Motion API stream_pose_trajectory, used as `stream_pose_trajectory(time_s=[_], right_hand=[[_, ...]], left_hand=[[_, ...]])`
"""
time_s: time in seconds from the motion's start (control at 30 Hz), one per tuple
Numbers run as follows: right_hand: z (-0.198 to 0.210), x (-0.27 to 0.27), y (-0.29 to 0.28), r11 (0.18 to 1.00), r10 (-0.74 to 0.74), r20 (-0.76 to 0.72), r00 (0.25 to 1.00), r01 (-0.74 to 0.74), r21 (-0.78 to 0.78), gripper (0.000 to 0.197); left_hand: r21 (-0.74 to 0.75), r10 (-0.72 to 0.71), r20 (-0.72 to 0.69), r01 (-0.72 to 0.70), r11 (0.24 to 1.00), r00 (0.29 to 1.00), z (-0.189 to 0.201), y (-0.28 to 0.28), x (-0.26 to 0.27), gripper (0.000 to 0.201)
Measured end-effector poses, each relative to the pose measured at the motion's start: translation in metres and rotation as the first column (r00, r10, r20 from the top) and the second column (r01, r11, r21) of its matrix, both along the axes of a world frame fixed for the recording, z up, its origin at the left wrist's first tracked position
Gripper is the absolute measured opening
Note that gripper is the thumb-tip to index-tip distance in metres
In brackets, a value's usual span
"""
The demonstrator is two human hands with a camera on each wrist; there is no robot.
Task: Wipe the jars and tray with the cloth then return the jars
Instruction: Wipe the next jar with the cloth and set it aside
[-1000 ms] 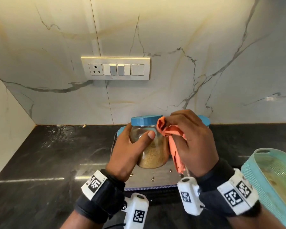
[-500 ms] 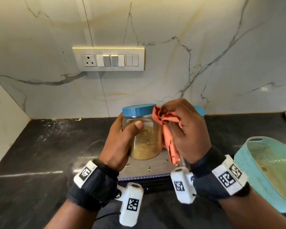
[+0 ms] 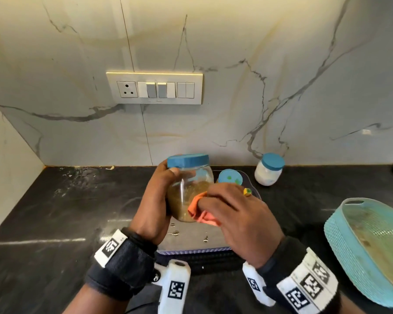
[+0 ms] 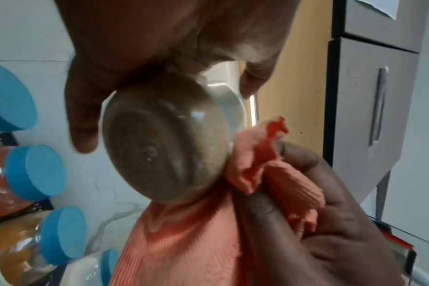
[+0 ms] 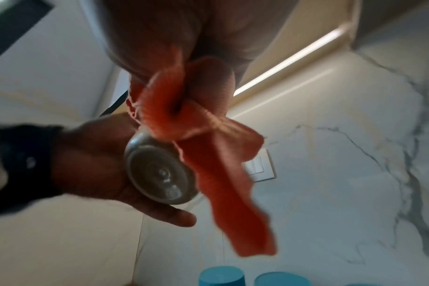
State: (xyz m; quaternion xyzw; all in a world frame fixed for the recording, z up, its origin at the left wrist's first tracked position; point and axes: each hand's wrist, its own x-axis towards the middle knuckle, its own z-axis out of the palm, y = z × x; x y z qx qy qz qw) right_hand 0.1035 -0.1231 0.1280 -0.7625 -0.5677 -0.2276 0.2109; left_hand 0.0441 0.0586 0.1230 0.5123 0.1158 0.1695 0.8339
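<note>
My left hand (image 3: 161, 196) grips a clear jar (image 3: 188, 189) with a blue lid and brown powder, held tilted above the steel tray (image 3: 191, 239). My right hand (image 3: 227, 209) holds the bunched orange cloth (image 3: 200, 214) against the jar's lower right side. From below, the jar's base (image 4: 164, 152) shows with the orange cloth (image 4: 252, 168) pressed to its edge; the cloth's tail (image 5: 235, 193) hangs down. Another blue-lidded jar (image 3: 230, 177) stands on the tray behind my right hand. A jar of white powder (image 3: 268, 169) stands on the counter by the wall.
A teal plastic basket (image 3: 370, 250) sits on the dark counter at the right. A switch panel (image 3: 154, 88) is on the marble wall. Water drops lie on the tray. Several blue-lidded jars (image 4: 34, 174) show at the left of the left wrist view.
The right hand and cloth slid from the jar's lid down to its lower side. The white-powder jar at the back is now uncovered.
</note>
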Motion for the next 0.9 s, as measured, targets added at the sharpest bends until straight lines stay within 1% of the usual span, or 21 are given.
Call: stream_pose_trajectory(time_s=[0.03,0.1,0.17,0.23,0.27,0.33,0.4,0.53,0.6,0.67,0.73,0.83,0.9], right_hand=[[-0.003,-0.003,0.001,0.998,-0.006,0.051,0.999,0.009,-0.057,0.030],[-0.009,-0.009,0.002,0.995,0.011,0.075,0.997,-0.004,-0.102,0.034],[-0.010,-0.009,0.004,0.998,0.024,0.024,0.999,-0.023,-0.062,0.032],[-0.003,0.001,0.008,0.997,0.011,-0.090,0.996,-0.003,0.083,0.024],[0.003,0.009,0.009,0.987,-0.003,-0.144,0.990,0.026,0.157,0.023],[0.015,0.021,0.009,0.970,0.002,-0.217,0.976,0.050,0.236,0.035],[0.022,0.023,0.007,0.972,0.043,-0.235,0.971,0.014,0.233,0.039],[0.014,-0.001,0.001,0.988,0.079,-0.158,0.984,-0.056,0.143,0.025],[0.005,-0.009,-0.003,0.994,0.073,-0.117,0.990,-0.063,0.089,0.024],[0.004,-0.008,-0.006,0.996,0.069,-0.085,0.994,-0.063,0.064,0.023],[0.012,0.001,-0.004,0.990,0.072,-0.138,0.988,-0.055,0.130,0.022],[0.035,0.022,0.000,0.957,0.070,-0.273,0.959,0.013,0.289,0.022],[0.041,0.027,0.002,0.942,0.097,-0.316,0.944,0.015,0.334,0.021]], left_hand=[[0.045,0.002,-0.015,-0.001,0.999,1.000,0.000,-0.002,-0.001,0.068],[0.160,0.025,-0.039,-0.019,0.987,0.999,-0.001,-0.004,-0.003,0.080],[0.206,0.047,-0.043,-0.037,0.978,0.998,-0.004,-0.003,-0.003,0.076],[0.185,0.026,-0.035,-0.019,0.983,0.999,-0.004,-0.003,-0.005,0.068],[0.168,0.006,-0.029,-0.001,0.986,1.000,-0.004,-0.005,-0.006,0.065],[0.126,-0.029,-0.007,0.030,0.992,1.000,-0.002,-0.008,-0.006,0.063],[0.055,-0.029,0.022,0.028,0.998,0.999,0.002,-0.009,-0.004,0.069],[-0.060,-0.009,0.032,0.011,0.998,0.999,0.011,-0.002,0.000,0.100],[-0.085,-0.005,0.023,0.007,0.996,1.000,0.012,0.001,-0.001,0.105],[-0.091,-0.043,0.016,0.044,0.995,0.999,0.009,0.001,-0.002,0.108],[-0.086,-0.078,0.029,0.080,0.993,0.997,0.008,-0.003,-0.003,0.107],[-0.034,-0.128,0.094,0.132,0.991,0.987,0.010,-0.012,-0.002,0.096],[-0.007,-0.148,0.117,0.150,0.989,0.982,0.014,-0.014,0.000,0.099]])
